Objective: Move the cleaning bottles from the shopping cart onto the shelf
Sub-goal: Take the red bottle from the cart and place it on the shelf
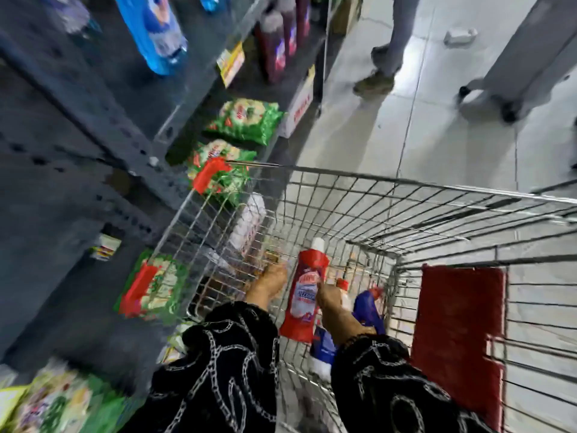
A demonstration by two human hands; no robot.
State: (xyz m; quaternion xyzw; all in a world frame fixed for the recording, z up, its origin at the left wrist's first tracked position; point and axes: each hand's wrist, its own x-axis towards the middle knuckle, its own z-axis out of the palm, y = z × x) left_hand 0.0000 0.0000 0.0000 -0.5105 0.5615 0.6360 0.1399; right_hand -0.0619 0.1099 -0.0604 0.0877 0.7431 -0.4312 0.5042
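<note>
Both my hands reach down into the wire shopping cart [406, 195]. My right hand [335, 310] grips a red cleaning bottle [304, 295] with a white cap, held upright inside the basket. My left hand [270, 284] is just left of that bottle, low in the cart, fingers curled; whether it touches the bottle is unclear. A blue bottle [367, 309] and another red-capped bottle [343, 287] lie on the cart floor behind my right hand. The dark metal shelf [93, 126] stands to the left, holding blue bottles [153, 29] and dark red bottles [274, 45].
Green detergent bags [246, 121] lie on the bottom shelf beside the cart. A red child-seat flap [459, 335] covers the cart's near right end. Two people's legs [387, 45] stand on the tiled aisle ahead. Price tags [231, 64] hang on the shelf edge.
</note>
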